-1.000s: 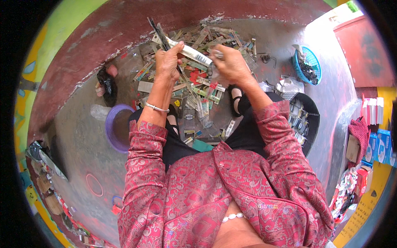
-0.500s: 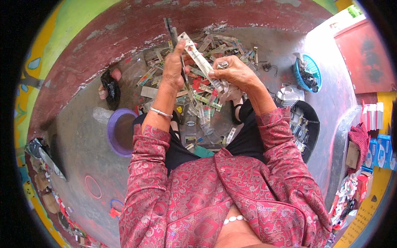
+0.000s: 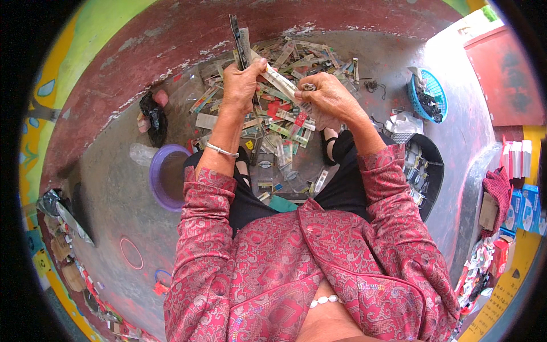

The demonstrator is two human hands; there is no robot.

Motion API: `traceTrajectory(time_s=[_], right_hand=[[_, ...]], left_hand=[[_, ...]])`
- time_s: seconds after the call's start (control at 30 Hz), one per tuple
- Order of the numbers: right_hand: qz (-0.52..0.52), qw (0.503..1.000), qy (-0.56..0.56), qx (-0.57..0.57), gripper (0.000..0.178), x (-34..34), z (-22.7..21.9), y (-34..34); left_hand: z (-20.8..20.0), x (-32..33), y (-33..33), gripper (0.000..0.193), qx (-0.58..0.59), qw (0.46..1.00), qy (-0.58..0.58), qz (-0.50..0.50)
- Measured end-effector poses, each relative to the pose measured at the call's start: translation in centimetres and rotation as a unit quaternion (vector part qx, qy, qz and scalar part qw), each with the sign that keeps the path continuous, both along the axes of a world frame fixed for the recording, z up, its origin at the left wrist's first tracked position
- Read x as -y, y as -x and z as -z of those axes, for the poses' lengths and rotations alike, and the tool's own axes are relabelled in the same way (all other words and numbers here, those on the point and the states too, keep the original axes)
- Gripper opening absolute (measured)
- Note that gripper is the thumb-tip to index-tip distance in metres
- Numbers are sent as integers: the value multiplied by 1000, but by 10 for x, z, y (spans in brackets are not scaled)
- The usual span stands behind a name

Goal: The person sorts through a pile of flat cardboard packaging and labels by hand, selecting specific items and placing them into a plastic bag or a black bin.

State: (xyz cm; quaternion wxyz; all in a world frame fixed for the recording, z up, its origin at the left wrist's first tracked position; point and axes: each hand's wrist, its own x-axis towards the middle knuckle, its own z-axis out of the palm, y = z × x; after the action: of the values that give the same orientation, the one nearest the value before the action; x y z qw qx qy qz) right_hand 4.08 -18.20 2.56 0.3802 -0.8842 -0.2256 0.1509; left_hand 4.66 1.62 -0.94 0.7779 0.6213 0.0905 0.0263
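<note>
In front of me, my left hand [image 3: 241, 85] is closed around a long dark strip [image 3: 237, 39] and the upper end of a narrow whitish printed package [image 3: 280, 83]. The package slants down to the right, where my right hand [image 3: 331, 100] pinches its lower end. Crumpled clear plastic [image 3: 326, 121] hangs beneath my right fingers. A small shiny item shows at the top of that hand, too small to name. Below both hands spreads a heap of flat, long printed packages [image 3: 293, 130] on the floor between my feet.
A purple basin [image 3: 155, 181] stands left of my legs, near a black plastic bag [image 3: 155, 122]. To the right are a black tub [image 3: 434, 182] holding small packed items and a blue basket [image 3: 437, 94] with dark stuff inside. Blue boxes [image 3: 530, 208] line the right edge.
My left hand has turned, its knuckles now upward, and the package's upper end has come lower. My right hand has shifted slightly right, still pinching the other end.
</note>
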Motion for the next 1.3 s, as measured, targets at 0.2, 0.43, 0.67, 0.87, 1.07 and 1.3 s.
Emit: traceTrajectory(time_s=[0.2, 0.43, 0.67, 0.87, 1.07, 1.3], right_hand=[[227, 945, -229, 52, 22, 10, -5, -23], [70, 927, -75, 360, 7, -42, 15, -9], [229, 961, -127, 90, 28, 18, 14, -19], [-59, 964, -128, -225, 33, -1, -5, 8], [69, 941, 193, 270, 14, -13, -7, 13], [46, 876, 318, 359, 31, -39, 3, 33]], left_hand=[[0, 22, 8, 13, 49, 994, -92, -37], [-1, 29, 9, 15, -69, 996, 56, -29], [-3, -8, -2, 20, -36, 997, 39, -54], [-14, -7, 2, 25, -26, 996, 71, -44], [-8, -5, -3, 54, -101, 972, 209, -32], [0, 27, 5, 33, -62, 996, 30, -53]])
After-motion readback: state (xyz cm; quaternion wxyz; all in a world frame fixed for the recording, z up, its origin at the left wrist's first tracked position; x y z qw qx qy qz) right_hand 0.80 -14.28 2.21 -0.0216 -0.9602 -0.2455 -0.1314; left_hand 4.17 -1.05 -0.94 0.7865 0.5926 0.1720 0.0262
